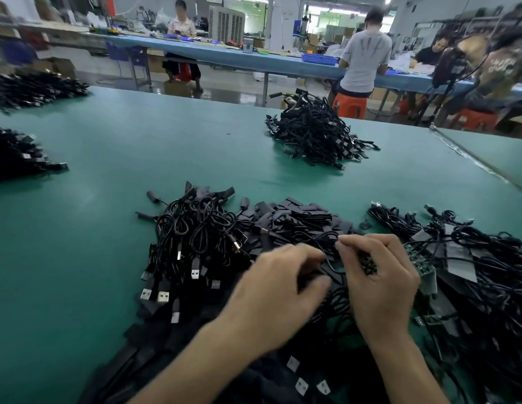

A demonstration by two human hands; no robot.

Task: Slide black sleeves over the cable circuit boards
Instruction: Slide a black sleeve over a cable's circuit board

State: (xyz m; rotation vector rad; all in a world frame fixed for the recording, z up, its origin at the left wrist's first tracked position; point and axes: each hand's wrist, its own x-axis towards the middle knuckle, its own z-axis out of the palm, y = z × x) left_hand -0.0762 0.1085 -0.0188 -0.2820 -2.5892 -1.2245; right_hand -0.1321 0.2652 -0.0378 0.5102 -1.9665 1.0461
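Black on black makes this hard to read, but the thing that matters sits between my two hands. My left hand (283,290) is curled, its fingers and thumb closed on what looks like a flat sleeve (331,271); motion blur keeps me from being sure how firmly it grips. That sleeve lies slantwise in the gap between my hands, its long axis running from the left fingers down towards my right palm. My right hand (382,284) is also curled and pinches a thin cable (326,239) at the fingertips. Something dark sits in its palm that I cannot make out. I judge the board end has to come in from the right along the sleeve's axis, so the right hand feeds while the left holds steady. A bare green circuit board (417,259) shows just beyond my right hand, at the edge of the tangled pile (487,272) there. The heap of sleeves (297,214) lies just past both hands on the green table (166,135). I can read no brand or lettering anywhere; the grey patches on the pile look blank.
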